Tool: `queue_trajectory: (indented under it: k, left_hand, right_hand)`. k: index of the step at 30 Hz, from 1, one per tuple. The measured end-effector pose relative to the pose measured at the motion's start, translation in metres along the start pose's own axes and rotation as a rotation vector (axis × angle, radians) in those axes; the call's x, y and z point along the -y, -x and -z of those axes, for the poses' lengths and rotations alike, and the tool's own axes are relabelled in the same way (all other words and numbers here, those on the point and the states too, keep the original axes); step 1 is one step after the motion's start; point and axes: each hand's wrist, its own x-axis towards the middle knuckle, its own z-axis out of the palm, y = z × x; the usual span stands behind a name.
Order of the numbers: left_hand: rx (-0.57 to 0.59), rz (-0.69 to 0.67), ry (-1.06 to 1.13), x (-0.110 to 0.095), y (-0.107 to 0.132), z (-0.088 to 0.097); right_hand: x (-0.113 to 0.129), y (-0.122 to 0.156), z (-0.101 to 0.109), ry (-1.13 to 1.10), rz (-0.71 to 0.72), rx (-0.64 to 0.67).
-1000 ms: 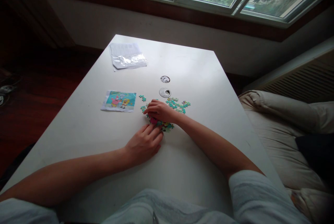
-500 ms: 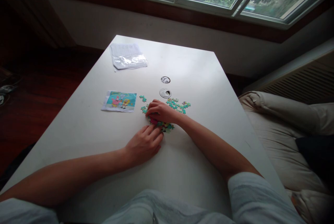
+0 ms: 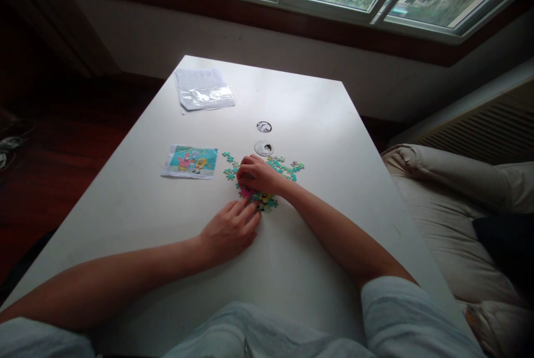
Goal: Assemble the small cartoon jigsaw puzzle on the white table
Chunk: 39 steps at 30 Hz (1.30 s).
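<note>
A small joined patch of jigsaw (image 3: pixel 259 198), pink and teal, lies mid-table. My left hand (image 3: pixel 229 230) rests flat on the white table (image 3: pixel 317 124), fingers stretched out and touching the patch's near edge. My right hand (image 3: pixel 257 175) hovers over the patch's far side with fingers curled in a pinch; what they hold is hidden. Loose teal pieces (image 3: pixel 284 166) are scattered just beyond and right of it, and a few more pieces (image 3: pixel 228 164) lie to its left.
A printed cartoon reference picture (image 3: pixel 191 161) lies left of the pieces. A clear plastic bag on paper (image 3: pixel 203 89) sits at the far left corner. Two round cable-hole caps (image 3: pixel 263 137) sit behind the pieces. A cushioned seat (image 3: pixel 459 213) flanks the table's right.
My right hand has drawn slightly back and right, uncovering more of the pink part of the patch and the loose pieces at its left. My left hand has stayed put.
</note>
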Motion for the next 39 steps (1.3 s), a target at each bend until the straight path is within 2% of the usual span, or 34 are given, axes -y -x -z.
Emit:
queue_trajectory:
  k: [5, 12, 21, 31, 35, 39]
  left_hand:
    - [0.016, -0.001, 0.015, 0.001, 0.001, 0.001]
    - [0.029, 0.001, 0.011, 0.0, 0.002, 0.001]
    - [0.028, 0.011, 0.013, -0.001, 0.001, 0.0]
    - [0.014, 0.004, 0.054, 0.001, 0.002, -0.001]
    - [0.006, -0.004, 0.029, 0.001, 0.002, 0.001]
    - [0.018, 0.012, 0.014, 0.004, 0.002, 0.002]
  right_hand:
    - [-0.001, 0.005, -0.004, 0.011, -0.012, -0.031]
    - [0.01, 0.011, -0.009, 0.102, -0.081, -0.038]
    - [0.012, 0.012, -0.006, 0.094, -0.072, -0.032]
    - [0.008, 0.015, -0.01, 0.086, -0.07, -0.099]
    - [-0.002, 0.017, 0.0, 0.074, -0.077, -0.177]
    - [-0.025, 0.028, 0.028, 0.114, -0.266, -0.319]
